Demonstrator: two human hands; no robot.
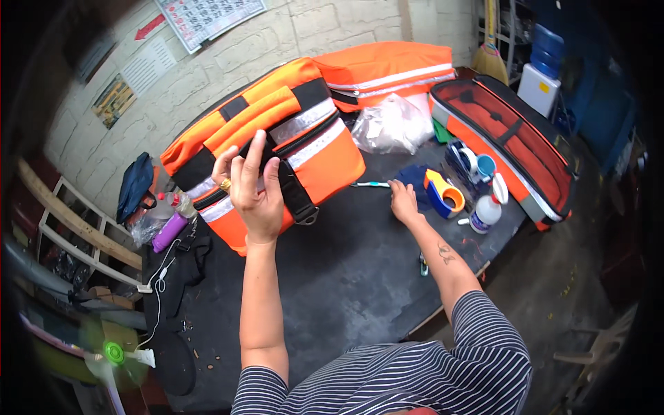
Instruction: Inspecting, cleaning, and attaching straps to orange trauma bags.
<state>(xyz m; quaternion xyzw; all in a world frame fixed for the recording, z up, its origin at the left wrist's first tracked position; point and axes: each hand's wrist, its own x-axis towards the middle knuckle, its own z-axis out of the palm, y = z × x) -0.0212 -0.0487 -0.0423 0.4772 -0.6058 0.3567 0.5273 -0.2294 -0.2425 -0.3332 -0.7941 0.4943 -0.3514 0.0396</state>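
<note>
The left hand (257, 200) is raised above the tabletop (332, 290), fingers extended and spread. Between the tabletop's centre and right edge, where a spray bottle (485, 216) stands, the right hand (404, 202) has its fingertips at one end of a slim teal-and-white implement (371, 185), grip not determinable; toward the far left corner sits an orange-and-black bag (328, 166) with reflective strips.

Backed by pale block-patterned wall (325, 28), hung with wall calendar (211, 19). Furnished with dark-topped worktable (353, 283), water dispenser (537, 90) at right rear, straw broom (490, 63) nearby. Shows dull grey floor (543, 277) at right, green-hubbed fan (114, 353) at lower left. Lit unevenly, dim toward edges.
</note>
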